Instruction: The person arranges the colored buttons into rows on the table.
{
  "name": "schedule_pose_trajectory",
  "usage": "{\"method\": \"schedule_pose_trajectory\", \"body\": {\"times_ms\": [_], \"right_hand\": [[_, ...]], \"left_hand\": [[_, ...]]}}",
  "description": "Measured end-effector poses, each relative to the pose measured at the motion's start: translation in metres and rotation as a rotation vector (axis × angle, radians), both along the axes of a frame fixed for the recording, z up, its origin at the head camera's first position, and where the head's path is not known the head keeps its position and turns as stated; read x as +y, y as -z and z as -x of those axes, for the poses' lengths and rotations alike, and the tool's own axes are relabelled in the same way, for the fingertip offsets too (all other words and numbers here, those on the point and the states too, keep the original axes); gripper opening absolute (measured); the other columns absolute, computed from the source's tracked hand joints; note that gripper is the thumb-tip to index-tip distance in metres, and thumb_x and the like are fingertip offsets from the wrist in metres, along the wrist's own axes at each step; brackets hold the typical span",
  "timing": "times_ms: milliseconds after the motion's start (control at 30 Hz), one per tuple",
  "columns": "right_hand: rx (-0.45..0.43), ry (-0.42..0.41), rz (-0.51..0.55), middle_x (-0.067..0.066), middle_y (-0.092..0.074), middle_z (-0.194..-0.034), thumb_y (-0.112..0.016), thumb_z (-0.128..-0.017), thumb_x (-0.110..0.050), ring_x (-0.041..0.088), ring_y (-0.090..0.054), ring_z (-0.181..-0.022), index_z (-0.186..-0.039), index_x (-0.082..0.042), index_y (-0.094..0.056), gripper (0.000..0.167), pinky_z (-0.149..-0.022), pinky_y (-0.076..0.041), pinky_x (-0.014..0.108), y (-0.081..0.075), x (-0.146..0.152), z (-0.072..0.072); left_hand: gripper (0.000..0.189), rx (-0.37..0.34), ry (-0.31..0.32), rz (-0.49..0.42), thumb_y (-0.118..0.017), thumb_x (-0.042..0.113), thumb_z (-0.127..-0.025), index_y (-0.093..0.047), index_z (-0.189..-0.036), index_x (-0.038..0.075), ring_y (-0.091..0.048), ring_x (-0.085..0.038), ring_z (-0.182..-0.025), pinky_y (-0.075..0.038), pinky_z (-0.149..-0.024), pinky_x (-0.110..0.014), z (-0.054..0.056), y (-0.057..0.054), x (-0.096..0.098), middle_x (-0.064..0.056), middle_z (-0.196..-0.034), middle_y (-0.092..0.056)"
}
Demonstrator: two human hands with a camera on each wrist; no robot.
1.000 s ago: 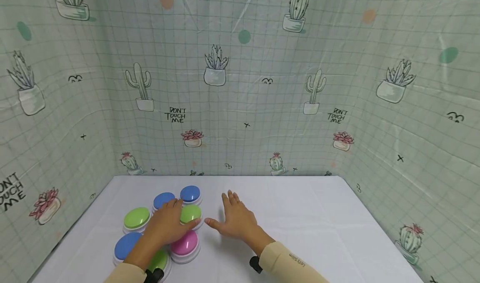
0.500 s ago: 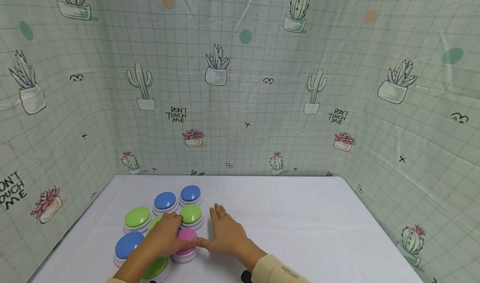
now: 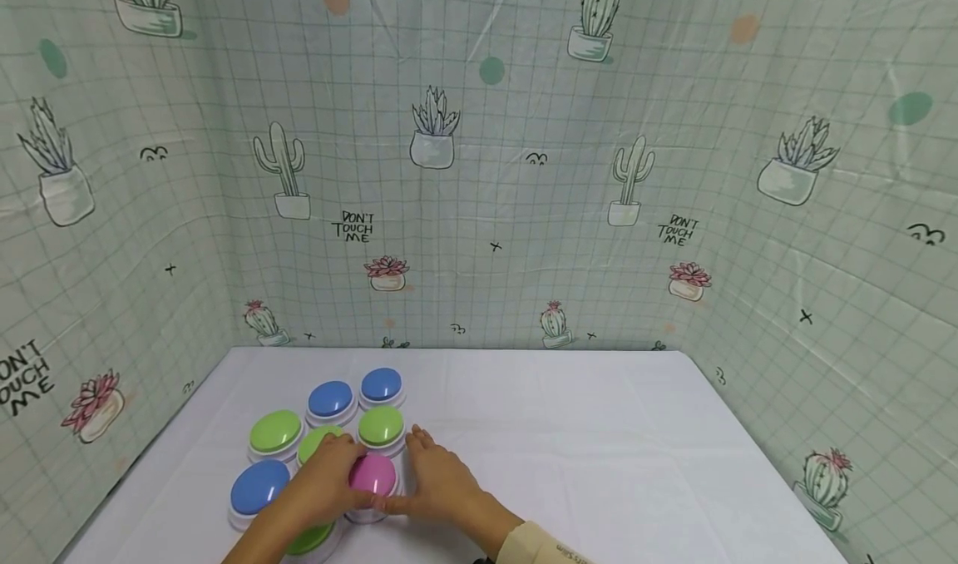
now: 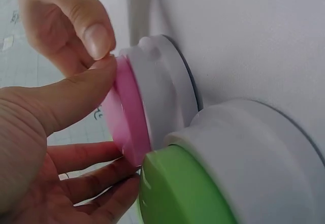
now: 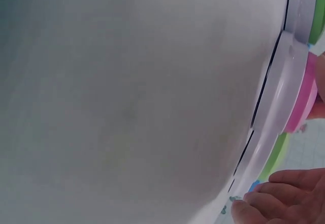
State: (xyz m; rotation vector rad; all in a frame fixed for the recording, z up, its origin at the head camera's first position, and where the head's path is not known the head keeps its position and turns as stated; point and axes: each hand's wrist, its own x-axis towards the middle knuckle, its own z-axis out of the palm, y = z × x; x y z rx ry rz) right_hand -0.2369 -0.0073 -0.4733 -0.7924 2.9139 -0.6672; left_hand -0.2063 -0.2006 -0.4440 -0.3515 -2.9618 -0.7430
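Observation:
A pink push button (image 3: 374, 470) with a round white base sits on the white-covered table between both hands. My left hand (image 3: 322, 481) spans its coloured cap, thumb at the near edge and fingertips at the far-left edge; the left wrist view shows that thumb against the pink cap (image 4: 129, 117). From the right comes my right hand (image 3: 443, 485), its fingers extended beside the base and its thumb meeting the left thumb. In the right wrist view the right fingers (image 5: 282, 198) lie loose, next to the row of buttons. A green button (image 4: 177, 188) adjoins the pink one.
Blue buttons (image 3: 329, 398) and green buttons (image 3: 275, 431) stand close around on the left half of the table (image 3: 599, 447). One green button (image 3: 308, 540) lies partly under my left forearm. A cactus-print cloth (image 3: 494, 173) encloses the back and sides.
Both hands have come nearer to me, from beside the green button to the pink one. The right hand has also moved left, and the thumbs now meet. The buttons look unmoved.

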Motion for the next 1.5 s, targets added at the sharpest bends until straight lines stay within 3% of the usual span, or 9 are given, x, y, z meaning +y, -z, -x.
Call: {"method": "schedule_pose_trajectory", "body": {"times_ms": [233,433,533,900,1133,1500], "right_hand": [[0.001,-0.027,0.021,0.018,-0.057,-0.152,-0.093,-0.075,-0.052,0.035,-0.06,-0.134,-0.152,0.001,-0.051,0.103,-0.11,-0.053,0.047,0.0,-0.004,-0.002],[-0.048,-0.111,0.134,-0.001,-0.075,-0.122,-0.095,-0.077,-0.037,0.011,-0.067,-0.112,-0.134,-0.012,-0.068,0.068,-0.101,-0.055,0.029,0.002,-0.004,-0.001],[-0.075,-0.127,0.184,-0.007,-0.075,-0.118,-0.095,-0.077,-0.031,0.005,-0.065,-0.109,-0.129,-0.016,-0.071,0.059,-0.101,-0.053,0.027,0.002,-0.003,0.0],[-0.209,-0.08,0.417,0.001,-0.078,-0.117,-0.098,-0.072,-0.012,0.009,-0.069,-0.112,-0.123,-0.006,-0.075,0.056,-0.104,-0.055,0.03,0.005,-0.011,0.005],[-0.192,-0.049,0.436,0.006,-0.077,-0.119,-0.099,-0.067,-0.01,0.016,-0.069,-0.116,-0.123,-0.004,-0.074,0.062,-0.106,-0.055,0.033,0.006,-0.013,0.005],[-0.242,-0.02,0.465,0.005,-0.077,-0.12,-0.099,-0.068,-0.007,0.017,-0.07,-0.118,-0.121,-0.005,-0.074,0.058,-0.107,-0.055,0.035,0.007,-0.013,0.004]], "left_hand": [[0.067,-0.073,-0.006,-0.041,-0.099,0.014,-0.066,-0.069,-0.123,-0.006,-0.062,-0.031,-0.104,-0.057,-0.096,-0.057,-0.005,-0.002,0.0,-0.01,-0.106,-0.064],[0.05,-0.1,-0.046,-0.052,-0.099,0.008,-0.063,-0.069,-0.102,0.0,-0.058,-0.023,-0.092,-0.058,-0.088,-0.049,-0.006,-0.001,0.0,-0.006,-0.095,-0.06],[0.049,-0.114,-0.061,-0.05,-0.099,0.007,-0.062,-0.067,-0.098,0.001,-0.057,-0.02,-0.088,-0.058,-0.085,-0.046,-0.005,0.0,0.0,-0.005,-0.091,-0.059],[0.048,-0.146,-0.076,-0.082,-0.099,0.008,-0.065,-0.071,-0.103,0.001,-0.059,-0.02,-0.091,-0.059,-0.087,-0.046,-0.005,0.001,-0.003,-0.003,-0.093,-0.064],[0.049,-0.131,-0.076,-0.089,-0.1,0.009,-0.063,-0.071,-0.102,0.002,-0.06,-0.019,-0.091,-0.059,-0.087,-0.046,-0.004,0.0,-0.003,-0.002,-0.093,-0.064],[0.051,-0.161,-0.073,-0.086,-0.099,0.013,-0.067,-0.069,-0.108,0.003,-0.06,-0.018,-0.093,-0.059,-0.09,-0.047,-0.004,0.002,-0.006,-0.002,-0.095,-0.061]]}}
